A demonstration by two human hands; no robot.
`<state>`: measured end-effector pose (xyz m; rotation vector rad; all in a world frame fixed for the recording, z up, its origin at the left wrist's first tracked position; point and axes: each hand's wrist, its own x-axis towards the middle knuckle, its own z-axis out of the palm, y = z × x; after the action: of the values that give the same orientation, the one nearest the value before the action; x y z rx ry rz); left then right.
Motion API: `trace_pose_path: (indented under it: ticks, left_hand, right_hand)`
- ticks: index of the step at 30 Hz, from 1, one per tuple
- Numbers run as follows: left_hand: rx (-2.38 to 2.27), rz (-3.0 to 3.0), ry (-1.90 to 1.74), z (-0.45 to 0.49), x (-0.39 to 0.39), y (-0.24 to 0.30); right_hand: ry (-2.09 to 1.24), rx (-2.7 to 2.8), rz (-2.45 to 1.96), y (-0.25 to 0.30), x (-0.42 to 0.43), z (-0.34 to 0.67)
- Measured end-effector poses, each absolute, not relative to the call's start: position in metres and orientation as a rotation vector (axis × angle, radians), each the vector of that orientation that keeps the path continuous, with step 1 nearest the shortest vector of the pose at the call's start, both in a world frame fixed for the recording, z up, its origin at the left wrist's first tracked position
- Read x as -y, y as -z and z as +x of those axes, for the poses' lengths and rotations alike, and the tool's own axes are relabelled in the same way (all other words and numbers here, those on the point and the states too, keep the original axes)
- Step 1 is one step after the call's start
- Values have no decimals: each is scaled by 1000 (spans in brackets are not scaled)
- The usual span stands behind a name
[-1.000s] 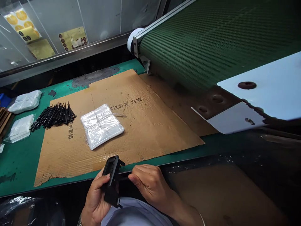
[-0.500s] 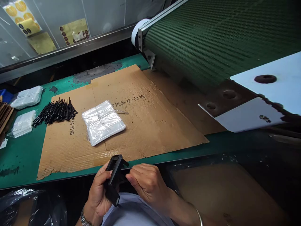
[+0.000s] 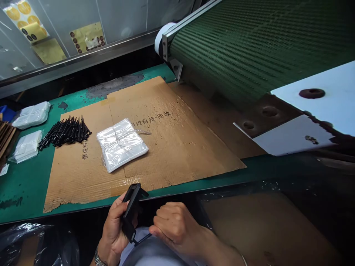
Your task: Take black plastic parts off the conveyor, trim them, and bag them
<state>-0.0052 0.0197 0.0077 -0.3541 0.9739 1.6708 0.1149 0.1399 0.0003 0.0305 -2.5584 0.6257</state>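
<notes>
Fingers of my left hand (image 3: 115, 225) wrap closed around a black plastic frame (image 3: 131, 210), holding it upright just over the near edge of the bench; fingers of my right hand (image 3: 173, 221) curl into a fist beside it, and I cannot tell from here whether they pinch the thin black rod (image 3: 142, 239) running below the frame's lower end; the frame looks light and stiff, its smooth plastic perhaps a little slippery, so I judge its long side walls the safest hold, while the thin rod might flex if levered; past the near edge, a cardboard sheet (image 3: 177, 155) lies on the green bench mat (image 3: 24, 188), carrying a flat bag of clear plastic film (image 3: 121, 145) and a loose pile of black plastic pins (image 3: 65, 133); two white packs (image 3: 30, 115) sit toward the left edge; a green conveyor belt (image 3: 235, 48) slopes above the far right corner.
</notes>
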Motion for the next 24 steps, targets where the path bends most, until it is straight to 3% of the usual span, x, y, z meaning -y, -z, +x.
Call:
trace_pose_path:
  ticks: [5,12,24]
  left_hand:
    - [-1093,-416,-1762,-2,-22,-8]
    - [-1092,-438,-1888,7,-30,-4]
    - [-1185,-273,-1822,10,-11,8]
  right_hand:
    - [-812,2431,-146,-1,-136,112]
    - [-832,2413,-332,0,-122,104]
    - [-936,2326,-558,11,-146,97]
